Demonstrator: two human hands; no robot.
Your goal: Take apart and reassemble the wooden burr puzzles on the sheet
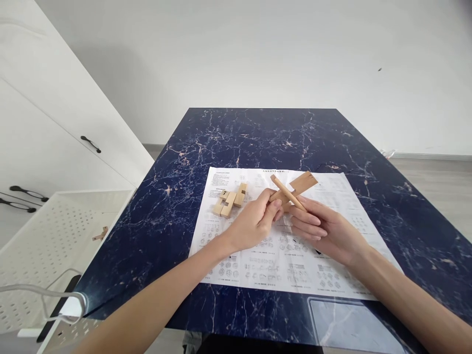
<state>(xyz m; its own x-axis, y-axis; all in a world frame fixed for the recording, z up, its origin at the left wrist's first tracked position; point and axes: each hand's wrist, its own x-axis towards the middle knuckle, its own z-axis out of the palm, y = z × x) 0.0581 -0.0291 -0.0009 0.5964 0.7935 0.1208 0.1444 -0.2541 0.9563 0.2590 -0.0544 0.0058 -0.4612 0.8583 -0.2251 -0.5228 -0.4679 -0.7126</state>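
Both my hands hold wooden puzzle pieces above a printed instruction sheet (pixel 258 268). A flat piece (pixel 304 182) with a wide end points to the far right, and a slim stick-like piece (pixel 283 188) crosses over it. My left hand (pixel 252 223) pinches the near left end of the flat piece between thumb and fingers. The fingers of my right hand (pixel 328 228) are closed around the lower end of the stick-like piece. Where the pieces meet is partly hidden by my fingers. Several notched wooden blocks (pixel 229 198) lie in a cluster left of my left hand, one marked "3".
The sheet lies on a dark blue marble-patterned table (pixel 239 135). At lower left stands a white perforated tray (pixel 47 241) with a small wooden piece (pixel 100 234) in it and a white cable (pixel 40 291) near it. A translucent rectangular mat (pixel 350 324) is at the table's front edge.
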